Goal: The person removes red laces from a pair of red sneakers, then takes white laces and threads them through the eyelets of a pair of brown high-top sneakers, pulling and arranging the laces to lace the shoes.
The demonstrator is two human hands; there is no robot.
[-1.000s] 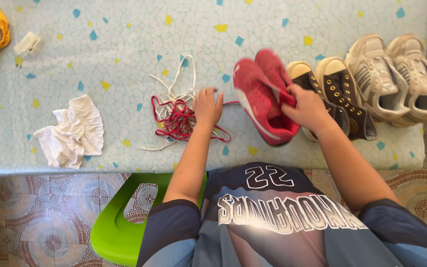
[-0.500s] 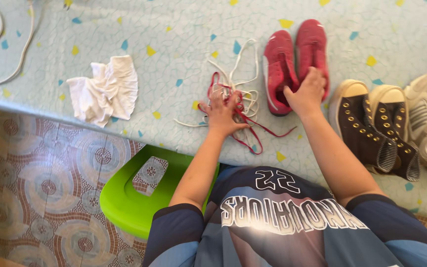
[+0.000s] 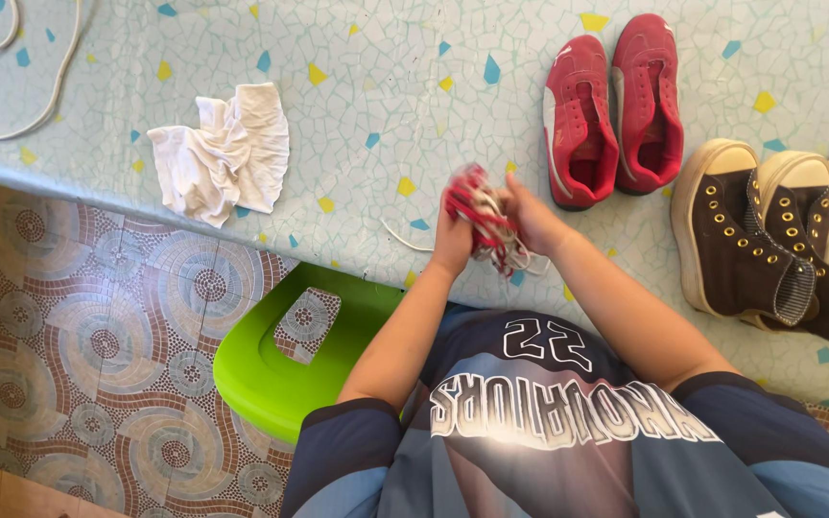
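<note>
Bundle of red and white shoelaces (image 3: 479, 216), held in both hands above the mosaic table (image 3: 376, 86).
Left hand (image 3: 453, 235) and right hand (image 3: 530, 219): fingers curled, gripping the bundle; pair of red sneakers (image 3: 611, 105) just beside.

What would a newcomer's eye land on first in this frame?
Probably the red shoes, side by side and laceless at the top of the pale speckled table. Just below them, the left hand and right hand hold a bundle of red and white laces. A lime-green stool glows at the table's near edge.
</note>
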